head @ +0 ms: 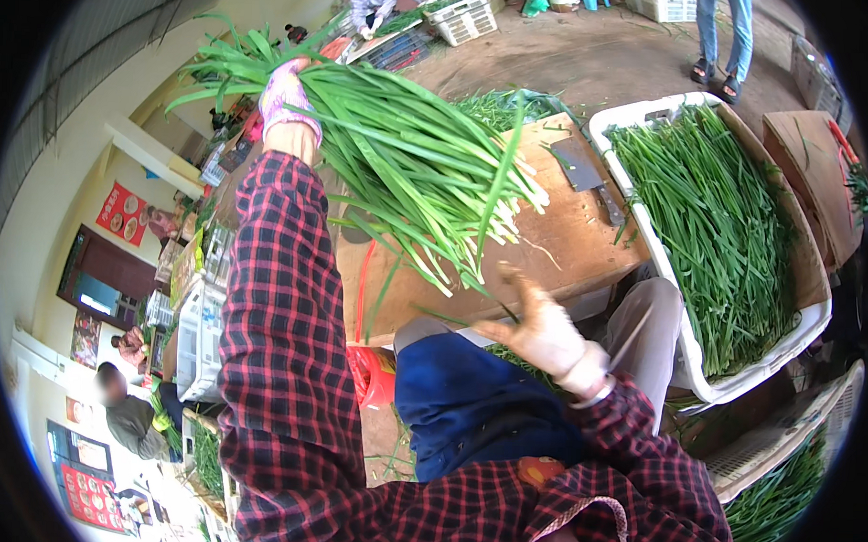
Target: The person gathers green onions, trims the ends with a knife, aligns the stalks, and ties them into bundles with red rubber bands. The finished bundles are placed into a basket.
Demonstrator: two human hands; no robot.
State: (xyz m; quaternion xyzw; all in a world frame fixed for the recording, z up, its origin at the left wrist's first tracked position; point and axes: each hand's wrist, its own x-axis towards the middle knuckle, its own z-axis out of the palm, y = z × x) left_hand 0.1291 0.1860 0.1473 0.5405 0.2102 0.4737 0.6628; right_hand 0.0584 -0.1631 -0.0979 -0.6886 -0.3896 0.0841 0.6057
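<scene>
My left hand (289, 97), in a patterned knit glove, grips a big bunch of garlic chives (416, 156) near its leafy end. The pale cut ends fan out to the right, over a wooden board (586, 237). Just below those ends is my right hand (546, 332), in a whitish, stained glove, its fingers spread. A thin dark green strand passes by its fingers; whether they touch it is unclear. On the board's right part lies a cleaver (580, 165) with a dark handle, with green scraps around it.
A white plastic crate (644, 214) full of chives stands right of the board, with a cardboard box (803, 176) beyond. Another crate (779, 444) sits lower right. A red plastic bag (370, 376) hangs below the board. People (729, 37) stand and sit farther off.
</scene>
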